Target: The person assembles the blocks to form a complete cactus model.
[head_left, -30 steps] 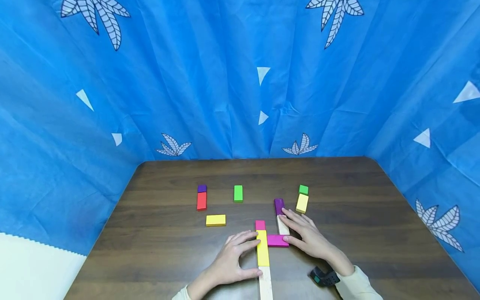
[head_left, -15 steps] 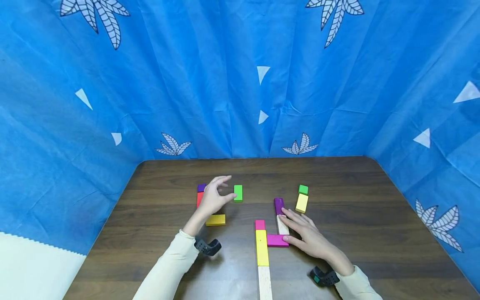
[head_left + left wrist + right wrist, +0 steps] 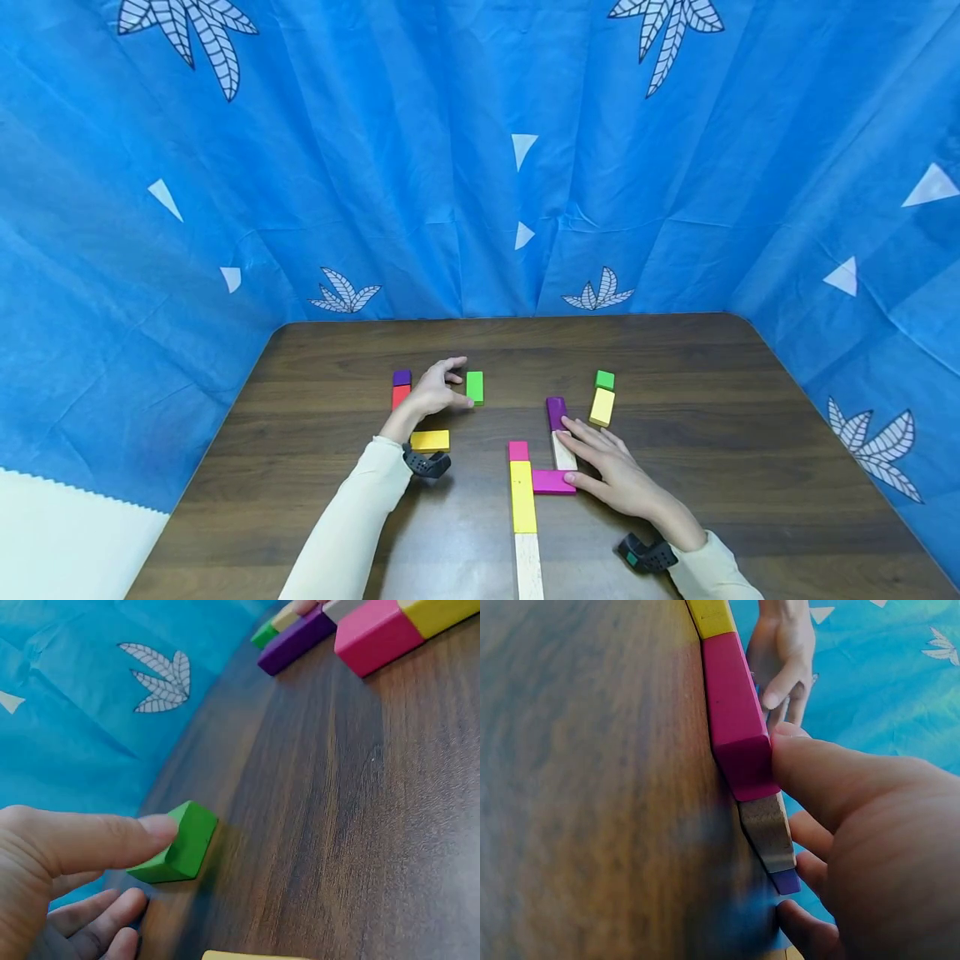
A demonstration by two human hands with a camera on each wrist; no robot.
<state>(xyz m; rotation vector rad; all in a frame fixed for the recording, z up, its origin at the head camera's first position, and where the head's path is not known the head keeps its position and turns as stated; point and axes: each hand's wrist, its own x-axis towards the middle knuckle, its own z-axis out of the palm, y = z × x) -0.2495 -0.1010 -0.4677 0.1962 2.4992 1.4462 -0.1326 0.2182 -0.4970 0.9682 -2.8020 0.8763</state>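
Observation:
At the back of the table, my left hand is beside a green block. Its thumb tip is right at the block's near left corner, and its fingers are spread to the left. In the left wrist view, the thumb overlaps the green block. My right hand rests at a joined row, thumb on the magenta block, fingers along the white block and purple block. The magenta block meets a yellow block, with a pink block behind and a long white block in front.
Left of the green block stand purple and red blocks, partly behind my left wrist. A yellow block lies just in front of that wrist. Green and pale yellow blocks are at the back right. Blue curtain surrounds the table.
My left hand has left the yellow and white blocks in the row and reached back-left to the green block, its thumb now lower beside it. My right hand has stayed in place.

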